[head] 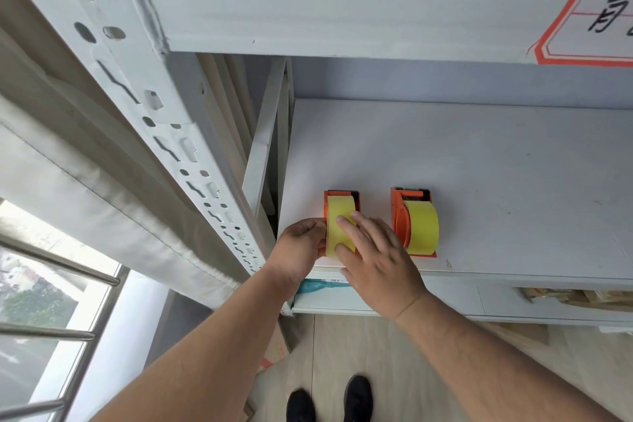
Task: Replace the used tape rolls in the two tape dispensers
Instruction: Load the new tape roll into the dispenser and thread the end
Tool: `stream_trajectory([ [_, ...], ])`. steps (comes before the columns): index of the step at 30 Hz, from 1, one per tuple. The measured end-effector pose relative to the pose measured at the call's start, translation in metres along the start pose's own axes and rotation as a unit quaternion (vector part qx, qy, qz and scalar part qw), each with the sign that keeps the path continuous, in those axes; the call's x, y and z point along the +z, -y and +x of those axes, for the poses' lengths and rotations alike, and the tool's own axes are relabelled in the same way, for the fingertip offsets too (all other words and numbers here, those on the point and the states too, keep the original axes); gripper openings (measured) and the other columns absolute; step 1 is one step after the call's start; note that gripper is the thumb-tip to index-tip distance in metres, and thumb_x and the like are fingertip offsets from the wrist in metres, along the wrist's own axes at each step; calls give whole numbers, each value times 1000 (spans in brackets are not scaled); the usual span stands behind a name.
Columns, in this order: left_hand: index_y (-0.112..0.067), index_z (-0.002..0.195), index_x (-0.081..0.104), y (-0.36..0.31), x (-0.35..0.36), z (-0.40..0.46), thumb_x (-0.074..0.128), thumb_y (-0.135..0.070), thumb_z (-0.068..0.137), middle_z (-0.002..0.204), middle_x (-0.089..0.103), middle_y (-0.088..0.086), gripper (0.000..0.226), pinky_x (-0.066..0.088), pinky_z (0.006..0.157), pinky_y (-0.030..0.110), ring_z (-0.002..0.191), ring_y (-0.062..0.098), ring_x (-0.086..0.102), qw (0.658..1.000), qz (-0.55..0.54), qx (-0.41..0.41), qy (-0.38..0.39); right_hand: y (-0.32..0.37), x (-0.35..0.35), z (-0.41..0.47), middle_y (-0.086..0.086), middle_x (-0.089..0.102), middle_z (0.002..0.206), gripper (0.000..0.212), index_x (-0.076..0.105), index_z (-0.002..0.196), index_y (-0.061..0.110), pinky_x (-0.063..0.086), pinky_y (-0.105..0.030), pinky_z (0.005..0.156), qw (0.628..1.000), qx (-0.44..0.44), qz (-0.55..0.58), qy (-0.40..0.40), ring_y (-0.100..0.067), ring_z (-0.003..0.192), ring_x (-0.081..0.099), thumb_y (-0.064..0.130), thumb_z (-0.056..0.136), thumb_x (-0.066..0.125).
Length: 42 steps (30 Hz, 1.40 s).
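Observation:
Two orange tape dispensers stand side by side near the front edge of a white shelf (479,161). Each holds a yellow tape roll. The left dispenser (342,195) has its yellow roll (337,207) under both my hands. My left hand (299,248) grips the dispenser's left side. My right hand (373,257) lies over the roll with its fingers spread on the yellow tape. The right dispenser (399,216) stands free, its yellow roll (423,228) fully visible, just right of my right hand.
A white perforated shelf upright (164,106) runs diagonally at the left. Another shelf (342,10) hangs overhead with a red-bordered label (589,10). A lower shelf holds brown packages (575,298). A window with metal bars (51,319) is at the lower left.

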<state>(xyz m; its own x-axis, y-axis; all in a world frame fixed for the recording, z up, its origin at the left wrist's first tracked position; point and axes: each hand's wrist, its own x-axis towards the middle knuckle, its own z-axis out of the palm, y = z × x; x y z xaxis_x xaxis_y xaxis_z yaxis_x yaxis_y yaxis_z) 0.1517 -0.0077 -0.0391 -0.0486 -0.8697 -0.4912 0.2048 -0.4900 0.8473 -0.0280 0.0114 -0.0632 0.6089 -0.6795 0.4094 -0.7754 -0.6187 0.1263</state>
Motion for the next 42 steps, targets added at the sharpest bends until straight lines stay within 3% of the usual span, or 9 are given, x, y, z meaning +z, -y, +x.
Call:
stream_trajectory([
  [10,0,117,72,-3,-3,-2,42,-3,108,93,79,9,31,60,69,19,79,14,76,1000,18,2,0,1,-7,10,-14,74,127,9,68,85,13,55,-49,103,998,13,49,-24,-37,123,67,13,91,75],
  [14,-11,105,74,-1,-5,-6,45,-2,105,81,79,-2,31,58,69,16,76,12,74,999,41,12,-14,5,-29,31,-10,77,93,12,55,91,15,58,-38,75,982,99,161,-26,-33,86,72,21,98,62],
  [16,-11,102,74,0,-5,-7,46,-9,104,86,79,1,28,59,78,21,84,16,75,999,43,13,-13,5,-44,46,-4,68,71,15,47,92,18,46,-33,54,960,181,213,-24,-32,61,63,23,103,55],
  [19,-10,115,73,2,-3,-7,56,-35,97,101,79,5,35,59,97,33,104,28,76,999,39,24,-2,-5,-52,67,0,60,70,14,45,96,19,47,-40,56,908,300,291,37,-32,63,61,24,106,53],
  [23,-17,106,70,2,2,-9,71,-38,98,98,78,-1,23,52,74,8,78,-5,71,988,136,68,15,-28,-47,93,1,64,87,15,47,89,29,63,-49,72,788,449,422,0,-30,84,71,30,101,56],
  [26,-17,105,69,6,-2,-8,73,-36,97,100,79,1,22,54,73,9,82,4,71,975,208,81,-2,-51,-46,107,-9,67,101,10,54,97,20,65,-37,60,710,521,474,2,-29,84,76,24,104,59],
  [32,-25,113,64,15,-7,-15,71,-38,98,107,78,-7,21,57,89,22,100,11,74,974,218,62,11,-80,-36,101,-34,77,99,20,66,78,-4,42,-33,64,670,594,443,30,-25,66,60,13,85,59],
  [36,-24,113,64,17,-9,-17,72,-37,97,108,79,-5,22,58,95,30,102,14,74,976,213,47,17,-86,-30,100,-19,79,70,22,64,71,10,32,-28,53,635,640,431,39,-26,58,54,5,89,54],
  [42,-21,110,64,16,-10,-21,71,-32,98,104,78,-2,18,53,87,25,98,16,73,977,208,34,17,-95,-24,108,0,75,54,17,59,95,18,60,-38,69,610,657,442,28,-28,78,82,16,104,44],
])
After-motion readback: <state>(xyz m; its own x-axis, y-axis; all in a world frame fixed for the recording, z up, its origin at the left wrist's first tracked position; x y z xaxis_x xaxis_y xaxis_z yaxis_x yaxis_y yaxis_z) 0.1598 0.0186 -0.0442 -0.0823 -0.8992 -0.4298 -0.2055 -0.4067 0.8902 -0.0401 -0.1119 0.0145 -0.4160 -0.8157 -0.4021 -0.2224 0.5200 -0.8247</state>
